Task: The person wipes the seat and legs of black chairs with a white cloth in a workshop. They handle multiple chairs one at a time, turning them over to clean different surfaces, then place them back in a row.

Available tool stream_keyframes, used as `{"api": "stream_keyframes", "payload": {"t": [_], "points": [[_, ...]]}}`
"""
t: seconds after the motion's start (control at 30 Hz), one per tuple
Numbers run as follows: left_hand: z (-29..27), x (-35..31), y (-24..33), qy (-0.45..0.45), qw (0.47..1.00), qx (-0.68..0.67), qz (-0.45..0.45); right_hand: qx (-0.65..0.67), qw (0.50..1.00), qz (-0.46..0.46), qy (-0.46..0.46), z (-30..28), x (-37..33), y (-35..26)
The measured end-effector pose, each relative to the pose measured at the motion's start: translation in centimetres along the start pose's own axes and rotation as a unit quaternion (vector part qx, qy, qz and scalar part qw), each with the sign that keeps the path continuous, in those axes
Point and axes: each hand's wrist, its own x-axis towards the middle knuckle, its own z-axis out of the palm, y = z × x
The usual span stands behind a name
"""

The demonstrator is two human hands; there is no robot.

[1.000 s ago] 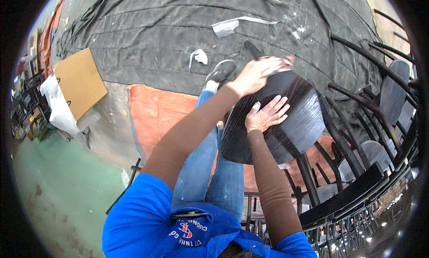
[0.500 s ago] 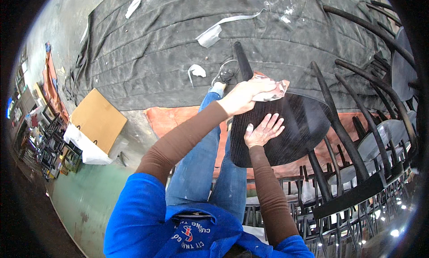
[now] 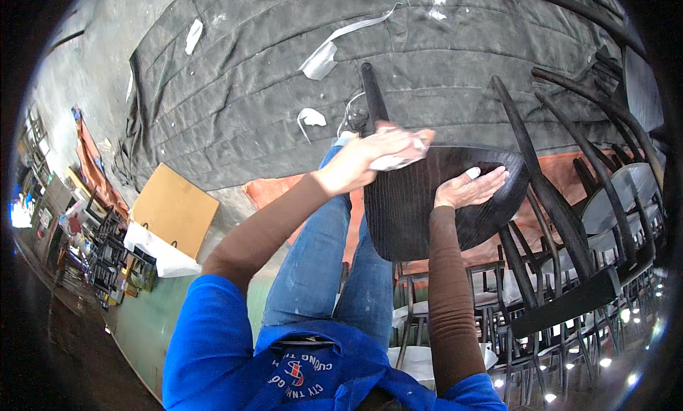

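A black chair with a rounded, wood-grained seat [image 3: 402, 212] is tipped in front of me, one leg [image 3: 374, 94] pointing away at the far left. My left hand [image 3: 356, 158] presses a crumpled pinkish-white sheet [image 3: 404, 157] against the seat's far left edge; whether it is cloth or paper I cannot tell. On the right half of the seat rests my right hand [image 3: 471, 188], fingers stretched out and holding nothing. Something white covers one of its fingertips. Below the seat are my legs in blue jeans [image 3: 306, 269].
Many black chairs [image 3: 605, 126] crowd the right side, their legs sticking out. A dark grey cloth [image 3: 242, 98] covers the floor ahead, with white scraps [image 3: 319, 61] on it. At the left stands a cardboard box [image 3: 176, 208]. An orange-red sheet [image 3: 267, 194] lies under the chair.
My right hand has slid rightward across the seat. My left hand, with the crumpled sheet, has moved left and a little nearer along the seat's edge.
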Motion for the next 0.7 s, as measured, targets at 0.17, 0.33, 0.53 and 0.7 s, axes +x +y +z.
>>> {"api": "stream_keyframes", "payload": {"t": [0.17,0.33,0.53,0.7], "points": [[-0.4,-0.3,0.8,-0.012,0.971,-0.137,-0.195,-0.003,1.0,0.005,-0.016,-0.6,-0.1,-0.3],[5.1,10.1,2.4,-0.185,0.967,0.171,-0.05,0.01,1.0,-0.017,-0.001,-0.6,0.4,-0.6],[0.5,4.4,2.9,-0.115,0.978,-0.107,-0.14,-0.003,1.0,0.011,-0.026,-0.8,0.1,-0.6],[-0.9,2.4,2.0,-0.135,0.978,0.03,-0.159,0.0,0.999,0.025,-0.038,-0.6,0.1,-0.4]]}}
